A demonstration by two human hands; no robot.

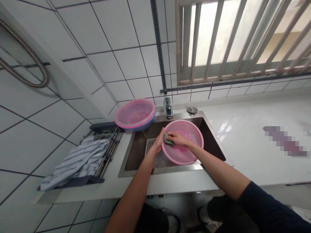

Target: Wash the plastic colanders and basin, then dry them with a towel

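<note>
A pink plastic basin (191,129) is held tilted over the sink (128,158). My left hand (159,141) grips the basin by its left rim, fingers on the outside and partly hidden. My right hand (178,139) reaches inside and presses a green scouring pad (167,139) against the inner wall near that same rim, close to my left hand. The pad is curled under the fingers of my right hand. Behind the basin stands the faucet (168,108); whether water runs from it I cannot tell.
Stacked pink and blue basins (135,113) stand at the sink's back left corner. A striped towel (80,161) lies on a folding rack (110,152) at left. A metal drain strainer (191,110) sits behind the sink. White counter (245,139) extends right, below a barred window (228,42).
</note>
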